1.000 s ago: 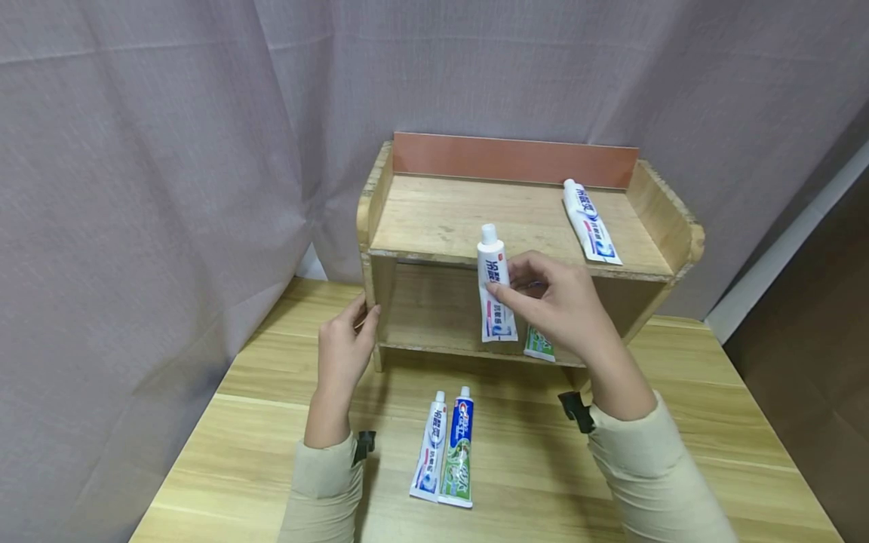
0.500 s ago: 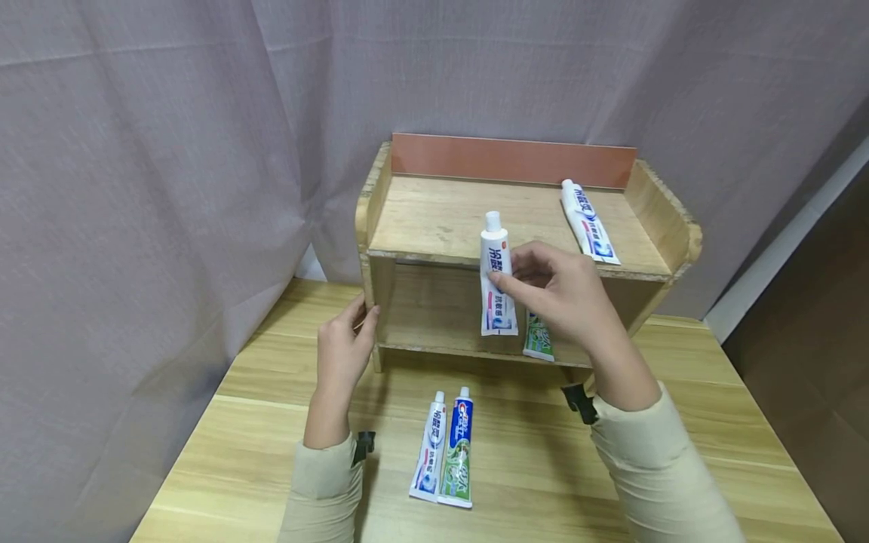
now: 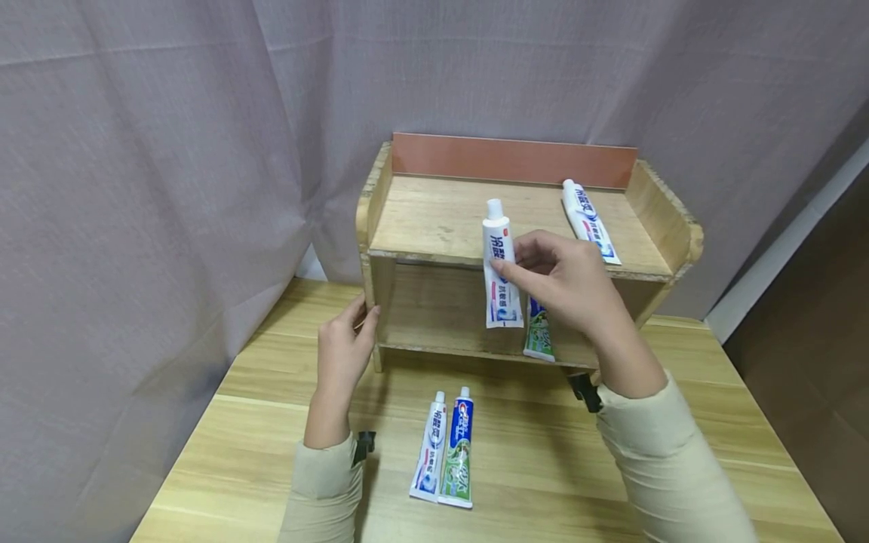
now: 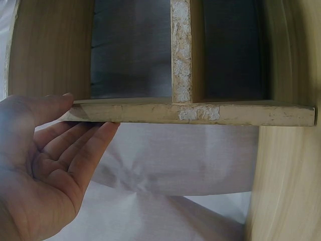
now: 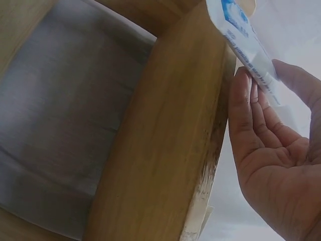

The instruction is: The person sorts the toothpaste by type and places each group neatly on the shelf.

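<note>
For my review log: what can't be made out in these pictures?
Head: upper end of lower-shelf tube, hidden by right hand.
Head: fine print on front Crest tube, too small.
Left wrist: rack, partly cut off by top edge.
Right wrist: held tube, partly cut off by top edge.

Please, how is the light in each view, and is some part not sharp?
Head: clear, soft shadows on the table under the shelf. Left wrist: dim inside the shelf, pale haze on the left hand. Right wrist: pale glare behind the right hand, print on the held tube too blurred to read.
</note>
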{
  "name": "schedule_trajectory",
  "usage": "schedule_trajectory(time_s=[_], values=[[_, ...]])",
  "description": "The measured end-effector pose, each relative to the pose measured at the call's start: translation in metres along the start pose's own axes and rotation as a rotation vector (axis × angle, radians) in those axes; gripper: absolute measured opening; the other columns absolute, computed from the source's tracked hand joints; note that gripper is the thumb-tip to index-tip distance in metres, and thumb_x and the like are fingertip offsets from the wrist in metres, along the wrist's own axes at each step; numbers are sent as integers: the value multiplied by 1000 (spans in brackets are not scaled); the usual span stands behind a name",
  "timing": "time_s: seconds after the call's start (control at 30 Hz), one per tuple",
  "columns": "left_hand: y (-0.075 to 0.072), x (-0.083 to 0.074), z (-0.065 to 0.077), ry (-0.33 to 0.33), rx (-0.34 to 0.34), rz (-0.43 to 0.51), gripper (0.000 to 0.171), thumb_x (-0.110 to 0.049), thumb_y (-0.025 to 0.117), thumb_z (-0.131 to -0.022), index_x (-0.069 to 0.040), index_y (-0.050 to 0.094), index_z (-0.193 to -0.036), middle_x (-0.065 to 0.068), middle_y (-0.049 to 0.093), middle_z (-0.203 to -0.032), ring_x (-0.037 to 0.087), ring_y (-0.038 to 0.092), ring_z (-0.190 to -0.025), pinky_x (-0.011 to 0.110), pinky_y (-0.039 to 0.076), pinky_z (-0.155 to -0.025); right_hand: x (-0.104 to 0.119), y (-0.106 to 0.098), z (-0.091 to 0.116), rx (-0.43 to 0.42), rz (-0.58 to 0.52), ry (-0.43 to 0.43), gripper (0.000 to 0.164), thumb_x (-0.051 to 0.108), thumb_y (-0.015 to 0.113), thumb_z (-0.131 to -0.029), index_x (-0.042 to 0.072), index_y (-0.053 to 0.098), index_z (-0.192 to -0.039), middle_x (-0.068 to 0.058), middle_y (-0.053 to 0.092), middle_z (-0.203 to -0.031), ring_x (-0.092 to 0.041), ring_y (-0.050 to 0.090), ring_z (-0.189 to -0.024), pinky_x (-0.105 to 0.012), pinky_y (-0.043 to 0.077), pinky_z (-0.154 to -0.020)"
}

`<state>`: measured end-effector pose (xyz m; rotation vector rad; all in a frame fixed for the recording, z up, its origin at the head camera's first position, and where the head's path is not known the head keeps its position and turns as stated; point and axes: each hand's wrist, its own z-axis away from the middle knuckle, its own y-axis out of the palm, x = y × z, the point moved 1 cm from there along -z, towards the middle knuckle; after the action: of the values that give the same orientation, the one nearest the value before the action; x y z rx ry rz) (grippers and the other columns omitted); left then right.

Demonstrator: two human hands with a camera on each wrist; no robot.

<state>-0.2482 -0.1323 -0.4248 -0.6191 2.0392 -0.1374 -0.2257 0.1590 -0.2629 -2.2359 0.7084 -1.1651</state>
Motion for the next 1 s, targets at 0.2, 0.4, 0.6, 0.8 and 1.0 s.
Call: schedule_trajectory(time_s=[0.2,0.4,0.6,0.8,1.0], values=[[0,1,0,1,-1,-3,31,-14,67,-98,0,67,-126,20,72,-113,30,72,-102,26,61,-83,3,-4,-12,27,47,9,30,38,77,-89,10,74,-96,-1,74,-87,-14,68,-74,-18,57,-62],[0,0,0,12,0,2,32,-15,67,-98,2,67,-126,21,71,-113,31,72,-103,28,62,-83,7,-13,-24,78,57,54,36,46,76,-89,11,73,-97,-1,73,-85,-15,67,-74,-19,55,-61],[0,0,0,9,-2,8,33,-14,68,-98,1,67,-127,21,71,-114,31,72,-103,28,62,-83,11,-22,-38,133,-74,171,40,40,79,-87,3,72,-102,-10,73,-91,-17,69,-74,-21,60,-60],[1,0,1,0,-1,2,32,-15,67,-98,1,67,-126,20,72,-112,30,72,-102,25,61,-83,14,-33,-55,163,-90,245,43,38,80,-88,0,70,-106,-13,73,-97,-21,71,-73,-22,59,-61],[0,0,1,8,-4,0,32,-15,67,-99,1,67,-126,19,72,-112,30,72,-102,26,61,-83,16,-37,-72,206,-99,277,47,40,80,-87,0,70,-109,-11,73,-96,-22,73,-76,-26,63,-70]])
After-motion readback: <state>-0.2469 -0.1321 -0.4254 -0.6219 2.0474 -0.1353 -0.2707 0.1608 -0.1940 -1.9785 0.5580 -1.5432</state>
